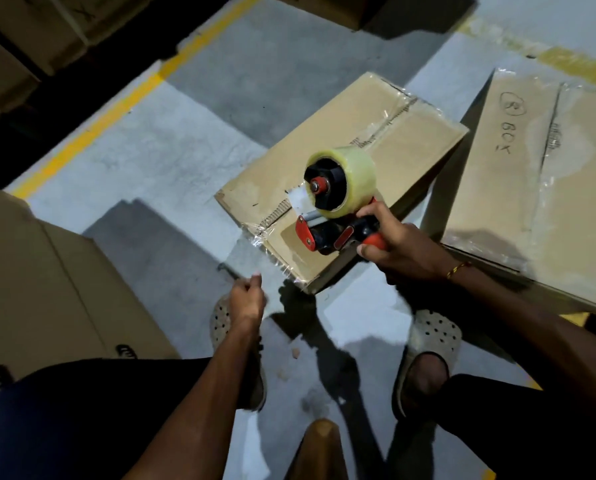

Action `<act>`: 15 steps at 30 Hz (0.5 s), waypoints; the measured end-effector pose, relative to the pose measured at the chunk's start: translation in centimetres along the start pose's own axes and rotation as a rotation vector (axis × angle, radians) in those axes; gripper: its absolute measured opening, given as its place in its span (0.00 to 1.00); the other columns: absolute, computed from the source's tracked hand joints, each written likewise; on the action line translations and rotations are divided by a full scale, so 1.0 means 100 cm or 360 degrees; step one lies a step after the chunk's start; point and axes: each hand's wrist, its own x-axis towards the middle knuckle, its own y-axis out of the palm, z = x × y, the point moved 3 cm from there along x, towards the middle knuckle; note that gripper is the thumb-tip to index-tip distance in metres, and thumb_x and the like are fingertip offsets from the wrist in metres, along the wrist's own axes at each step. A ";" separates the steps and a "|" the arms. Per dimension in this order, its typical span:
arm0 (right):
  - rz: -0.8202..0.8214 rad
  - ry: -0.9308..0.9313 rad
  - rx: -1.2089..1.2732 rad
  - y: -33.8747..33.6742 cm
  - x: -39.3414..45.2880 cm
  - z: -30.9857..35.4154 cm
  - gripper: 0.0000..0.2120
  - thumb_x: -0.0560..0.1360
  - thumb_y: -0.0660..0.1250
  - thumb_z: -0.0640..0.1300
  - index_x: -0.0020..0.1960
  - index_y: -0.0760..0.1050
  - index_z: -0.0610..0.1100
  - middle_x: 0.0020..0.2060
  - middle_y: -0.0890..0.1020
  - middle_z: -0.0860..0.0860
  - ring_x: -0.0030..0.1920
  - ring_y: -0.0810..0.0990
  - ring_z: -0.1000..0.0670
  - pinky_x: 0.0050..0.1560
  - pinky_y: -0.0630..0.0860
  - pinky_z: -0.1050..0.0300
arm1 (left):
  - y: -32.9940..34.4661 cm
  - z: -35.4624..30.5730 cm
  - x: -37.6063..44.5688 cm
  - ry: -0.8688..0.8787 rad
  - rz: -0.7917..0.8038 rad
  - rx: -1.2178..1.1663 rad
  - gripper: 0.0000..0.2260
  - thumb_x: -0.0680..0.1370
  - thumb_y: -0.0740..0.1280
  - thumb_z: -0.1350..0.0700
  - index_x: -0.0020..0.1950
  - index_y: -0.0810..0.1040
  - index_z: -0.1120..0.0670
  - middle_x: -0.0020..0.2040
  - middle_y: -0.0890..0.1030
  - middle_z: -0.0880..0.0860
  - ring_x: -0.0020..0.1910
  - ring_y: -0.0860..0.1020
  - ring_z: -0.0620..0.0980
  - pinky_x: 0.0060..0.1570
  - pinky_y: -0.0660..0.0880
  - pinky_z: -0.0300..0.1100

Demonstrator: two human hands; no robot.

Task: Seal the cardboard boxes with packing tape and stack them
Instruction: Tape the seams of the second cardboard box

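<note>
Box (345, 174) half-taped: right hand (403, 251) grips dispenser (338, 199); left hand (246, 296) blurred, grip unclear.

- A warehouse or packing area.
- Grey concrete floor (220, 98) with a painted yellow line (116, 105) running from 8 to 12 o'clock.
- Cardboard boxes (538, 174) at 3 o'clock and 9 o'clock; stacked cartons (30, 32) at 10 o'clock.

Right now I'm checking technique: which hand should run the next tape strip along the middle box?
Right. The right hand already grips the tape dispenser over the middle box; the left hand is off it.
</note>
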 end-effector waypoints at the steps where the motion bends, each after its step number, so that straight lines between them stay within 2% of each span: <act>1: -0.0004 0.0008 0.0050 0.003 0.002 0.005 0.19 0.81 0.65 0.43 0.66 0.61 0.55 0.34 0.78 0.41 0.26 0.79 0.42 0.28 0.81 0.37 | 0.010 -0.003 -0.001 -0.0045 0.0044 -0.0189 0.19 0.84 0.60 0.44 0.53 0.75 0.60 0.41 0.78 0.55 0.37 0.75 0.52 0.34 0.70 0.43; 3: -0.0013 0.0029 0.0099 0.009 0.007 0.012 0.19 0.81 0.65 0.44 0.67 0.61 0.55 0.34 0.78 0.41 0.26 0.78 0.42 0.27 0.80 0.36 | 0.030 -0.012 -0.002 -0.0119 0.0069 -0.0438 0.25 0.84 0.55 0.38 0.57 0.75 0.61 0.41 0.76 0.55 0.35 0.73 0.50 0.30 0.68 0.41; 4: -0.0021 0.0041 0.0118 0.012 0.010 0.014 0.19 0.81 0.65 0.44 0.67 0.61 0.56 0.35 0.79 0.41 0.26 0.79 0.42 0.26 0.80 0.36 | 0.040 -0.015 -0.003 -0.0153 0.0041 -0.0514 0.27 0.83 0.53 0.36 0.58 0.75 0.60 0.43 0.77 0.55 0.37 0.75 0.51 0.32 0.71 0.41; 5: -0.0025 0.0053 0.0135 0.013 0.012 0.016 0.19 0.81 0.65 0.44 0.66 0.61 0.56 0.35 0.79 0.41 0.26 0.79 0.42 0.26 0.80 0.36 | 0.048 -0.020 -0.003 -0.0179 -0.0016 -0.0549 0.29 0.83 0.50 0.35 0.61 0.75 0.58 0.47 0.79 0.57 0.41 0.78 0.54 0.38 0.76 0.44; 6: -0.0025 0.0057 0.0150 0.015 0.014 0.018 0.19 0.81 0.66 0.44 0.66 0.61 0.56 0.35 0.79 0.41 0.26 0.79 0.42 0.26 0.80 0.37 | 0.056 -0.025 -0.004 -0.0217 -0.0071 -0.0532 0.31 0.83 0.48 0.34 0.66 0.74 0.57 0.54 0.80 0.59 0.49 0.79 0.58 0.48 0.79 0.50; 8: -0.0016 0.0064 0.0161 0.017 0.017 0.020 0.19 0.82 0.65 0.44 0.66 0.61 0.55 0.35 0.79 0.42 0.26 0.79 0.43 0.25 0.80 0.38 | 0.068 -0.031 -0.008 -0.0282 -0.0168 -0.0547 0.33 0.83 0.45 0.34 0.72 0.70 0.57 0.67 0.76 0.62 0.62 0.76 0.63 0.63 0.74 0.56; 9: -0.0015 0.0067 0.0155 0.018 0.018 0.021 0.19 0.82 0.65 0.44 0.67 0.61 0.55 0.35 0.79 0.42 0.25 0.79 0.43 0.25 0.80 0.40 | 0.074 -0.031 -0.008 -0.0322 -0.0205 -0.0600 0.32 0.84 0.45 0.35 0.74 0.69 0.57 0.70 0.74 0.62 0.65 0.74 0.63 0.65 0.71 0.54; 12: -0.0044 0.0080 0.0126 0.020 0.021 0.020 0.20 0.82 0.65 0.44 0.69 0.60 0.54 0.35 0.79 0.43 0.24 0.78 0.45 0.22 0.78 0.49 | 0.091 -0.023 -0.004 -0.0404 -0.0269 -0.0695 0.30 0.85 0.48 0.39 0.73 0.70 0.60 0.70 0.74 0.63 0.67 0.73 0.63 0.66 0.69 0.54; 15: -0.0079 0.0059 0.0105 0.022 0.026 0.019 0.20 0.82 0.65 0.44 0.69 0.60 0.54 0.36 0.78 0.43 0.24 0.79 0.44 0.22 0.78 0.49 | 0.090 -0.022 -0.002 -0.0410 -0.0292 -0.0714 0.26 0.86 0.51 0.42 0.70 0.72 0.62 0.66 0.76 0.61 0.65 0.74 0.62 0.63 0.70 0.50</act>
